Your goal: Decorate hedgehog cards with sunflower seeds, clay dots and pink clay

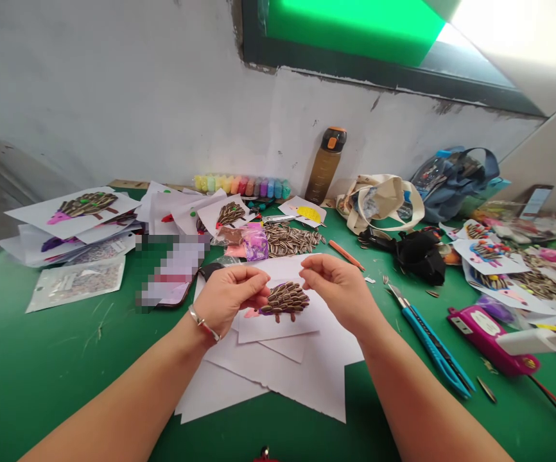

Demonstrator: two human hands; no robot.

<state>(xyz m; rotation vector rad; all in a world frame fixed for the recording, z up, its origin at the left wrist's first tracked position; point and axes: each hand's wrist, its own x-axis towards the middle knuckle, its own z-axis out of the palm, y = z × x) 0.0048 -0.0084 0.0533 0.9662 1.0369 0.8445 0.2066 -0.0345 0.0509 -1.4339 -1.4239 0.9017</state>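
A hedgehog picture (285, 299) of sunflower seeds, with a pink face and brown feet, lies on white paper sheets (307, 375) in front of me. Above its left side is my left hand (234, 290), fingers closed in a pinch. My right hand (338, 289) hovers at the upper right of the picture, thumb and fingers also pinched together. Whatever either pinch holds, if anything, is too small to make out. A pile of sunflower seeds (292, 239) lies just behind the hands, beside bags of pink and purple clay (251, 244).
Finished hedgehog sheets (90, 208) are stacked at left, near a phone (176, 273). Blue tweezers (432, 346), a cutter and a magenta glue-gun-like device (492, 340) lie at right. A bottle (326, 167), clay tubs (244, 187) and bags (384, 199) stand along the wall.
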